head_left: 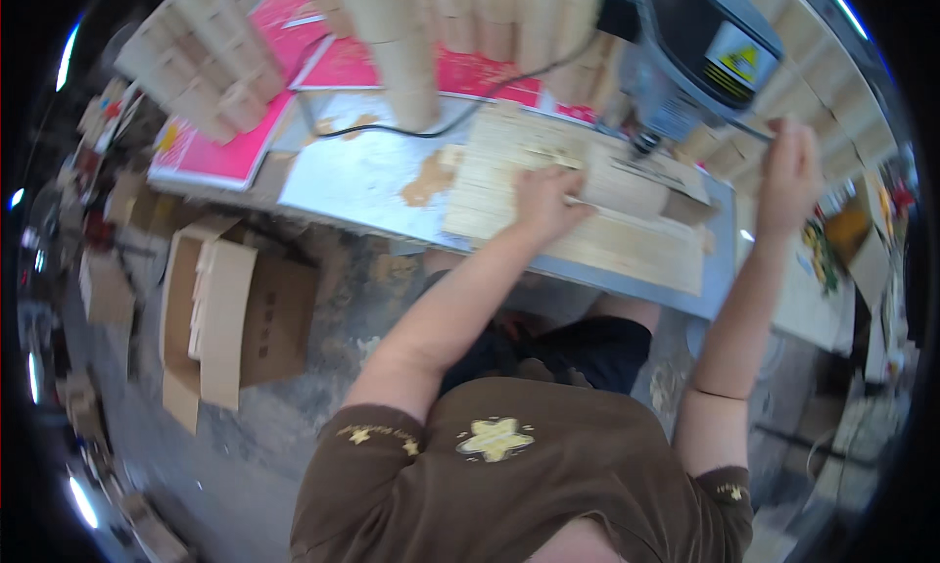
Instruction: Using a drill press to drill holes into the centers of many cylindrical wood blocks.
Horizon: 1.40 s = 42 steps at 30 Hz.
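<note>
A drill press with a dark grey housing stands at the far right of the bench. Its chuck points down over a pale wooden block lying on a plywood board. My left hand is closed at the left end of this block, thumb toward me; the fingertips are partly hidden. Up at the right, my right hand is wrapped round the end of the drill press lever. Small wood chips lie behind my left hand.
Stacks of pale wooden pieces and a tall wooden column line the back of the bench. A black cable crosses the white bench top. An open cardboard box stands on the floor at left.
</note>
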Motion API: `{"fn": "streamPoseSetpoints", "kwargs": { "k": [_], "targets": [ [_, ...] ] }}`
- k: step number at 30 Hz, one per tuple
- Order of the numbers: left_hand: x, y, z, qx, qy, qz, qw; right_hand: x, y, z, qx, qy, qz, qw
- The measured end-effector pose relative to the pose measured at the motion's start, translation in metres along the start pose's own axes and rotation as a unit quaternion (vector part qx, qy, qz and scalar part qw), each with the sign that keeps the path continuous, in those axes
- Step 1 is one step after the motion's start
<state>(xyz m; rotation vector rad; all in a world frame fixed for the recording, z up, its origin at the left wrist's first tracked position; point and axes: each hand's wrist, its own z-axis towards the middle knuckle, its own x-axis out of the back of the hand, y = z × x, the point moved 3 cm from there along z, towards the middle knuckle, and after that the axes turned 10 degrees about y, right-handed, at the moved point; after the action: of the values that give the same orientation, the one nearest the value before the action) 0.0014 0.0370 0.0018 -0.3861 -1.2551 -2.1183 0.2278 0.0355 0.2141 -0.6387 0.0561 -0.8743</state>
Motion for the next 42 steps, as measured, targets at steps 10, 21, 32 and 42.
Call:
{"fn": "streamPoseSetpoints", "kwargs": {
  "k": [10, 21, 32, 42],
  "targets": [
    [-0.011, 0.013, 0.000, 0.082, -0.018, -0.051, 0.995, -0.046, 0.058, 0.075, -0.113, -0.111, 0.039, 0.987],
    [0.012, 0.001, -0.003, -0.004, 0.017, -0.224, 0.974, 0.004, 0.105, -0.109, -0.182, -0.382, 0.034, 0.906],
    [0.264, -0.050, -0.010, 0.136, 0.120, -0.149, 0.972, 0.031, 0.040, -0.143, -0.127, -0.364, 0.082, 0.919],
    [0.285, -0.142, -0.040, 0.099, 0.255, 0.142, 0.951, 0.026, 0.061, -0.168, -0.224, -0.308, 0.116, 0.917]
  ]
}}
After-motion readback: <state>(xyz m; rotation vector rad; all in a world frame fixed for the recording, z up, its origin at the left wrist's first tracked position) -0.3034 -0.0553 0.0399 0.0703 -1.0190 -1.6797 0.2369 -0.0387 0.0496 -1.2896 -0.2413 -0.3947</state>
